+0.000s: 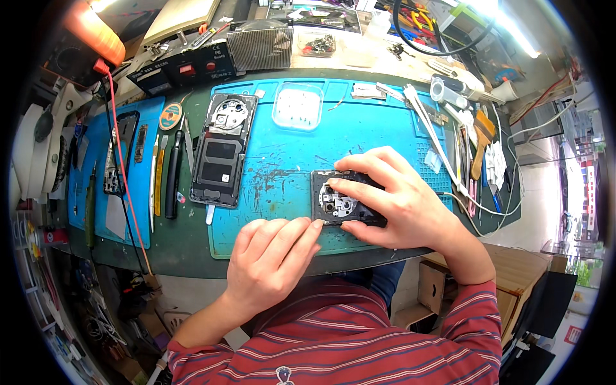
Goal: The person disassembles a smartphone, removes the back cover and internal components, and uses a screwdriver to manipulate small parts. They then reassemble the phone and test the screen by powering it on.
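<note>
A dark opened phone body (333, 200) lies on the blue work mat (282, 167), its camera end toward my left. My right hand (398, 202) covers most of it, fingers curled over its top and bottom edges, holding it down. My left hand (273, 256) rests on the mat's front edge with its fingertips touching the phone's lower left corner; whether they pinch a small part is hidden. The phone's removed back cover (221, 151) lies inner side up at the mat's left end.
A clear parts tray (297, 106) sits at the mat's back. Left of the cover lie hand tools (172, 173) and a second phone frame (119, 154) on another blue mat. Tweezers, brush and cables (468, 147) crowd the right side. A red wire (125, 179) crosses the left.
</note>
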Action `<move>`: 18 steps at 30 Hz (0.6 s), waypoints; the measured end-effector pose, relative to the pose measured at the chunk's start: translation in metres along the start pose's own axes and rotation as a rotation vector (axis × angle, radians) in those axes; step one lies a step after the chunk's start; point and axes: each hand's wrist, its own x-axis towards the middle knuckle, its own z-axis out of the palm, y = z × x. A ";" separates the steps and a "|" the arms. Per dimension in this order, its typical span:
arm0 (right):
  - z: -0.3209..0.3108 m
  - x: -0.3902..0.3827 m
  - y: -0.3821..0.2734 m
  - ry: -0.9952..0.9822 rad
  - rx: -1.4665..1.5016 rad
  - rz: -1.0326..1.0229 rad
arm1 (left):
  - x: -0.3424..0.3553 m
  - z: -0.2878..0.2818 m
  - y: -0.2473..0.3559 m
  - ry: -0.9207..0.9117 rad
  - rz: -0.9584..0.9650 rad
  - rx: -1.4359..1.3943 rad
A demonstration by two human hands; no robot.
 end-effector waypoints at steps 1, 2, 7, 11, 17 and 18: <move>0.000 0.001 0.000 -0.003 -0.003 -0.008 | 0.000 0.000 0.000 0.002 0.001 0.002; -0.001 0.002 0.000 -0.015 -0.009 -0.017 | 0.000 0.000 0.000 0.005 0.003 0.004; -0.006 0.009 0.001 -0.062 -0.039 -0.058 | -0.002 0.001 0.000 0.003 0.013 0.007; -0.008 0.014 0.002 -0.065 -0.042 -0.076 | -0.001 0.000 -0.001 0.011 0.018 0.003; -0.009 0.016 0.000 -0.086 -0.049 -0.065 | -0.002 0.002 0.000 0.018 0.018 -0.008; -0.009 0.016 0.000 -0.085 -0.050 -0.066 | -0.002 0.002 -0.001 0.016 0.019 -0.007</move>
